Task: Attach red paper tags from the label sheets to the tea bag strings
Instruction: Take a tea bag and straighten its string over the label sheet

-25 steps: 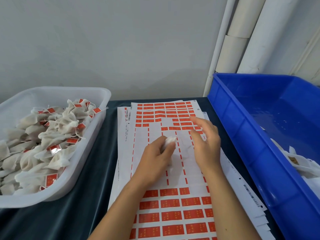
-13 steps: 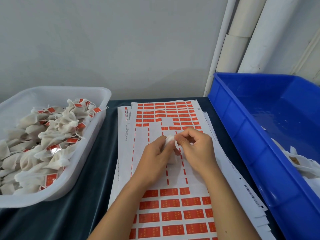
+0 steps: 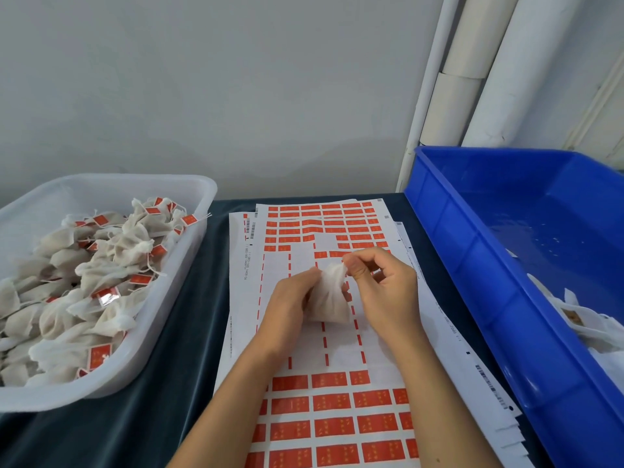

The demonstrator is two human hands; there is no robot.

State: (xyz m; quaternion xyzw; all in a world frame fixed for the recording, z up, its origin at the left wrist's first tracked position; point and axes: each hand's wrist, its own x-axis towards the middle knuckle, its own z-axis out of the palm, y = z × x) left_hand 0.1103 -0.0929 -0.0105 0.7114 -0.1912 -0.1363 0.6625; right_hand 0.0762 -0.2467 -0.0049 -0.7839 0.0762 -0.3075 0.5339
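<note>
Centrally, over the label sheets (image 3: 337,393) on the table, the left hand (image 3: 287,309) grips a white tea bag (image 3: 329,298) while the right hand (image 3: 385,292) pinches its gathered top.

A dark counter (image 3: 189,332) carries a white tub (image 3: 189,251) left, label sheets (image 3: 243,319) centre, blue bin (image 3: 479,298) right.

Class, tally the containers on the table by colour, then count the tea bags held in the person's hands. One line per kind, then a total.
White tub: 1
Blue bin: 1
Tea bag held between left hand and right hand: 1
Total: 3
</note>
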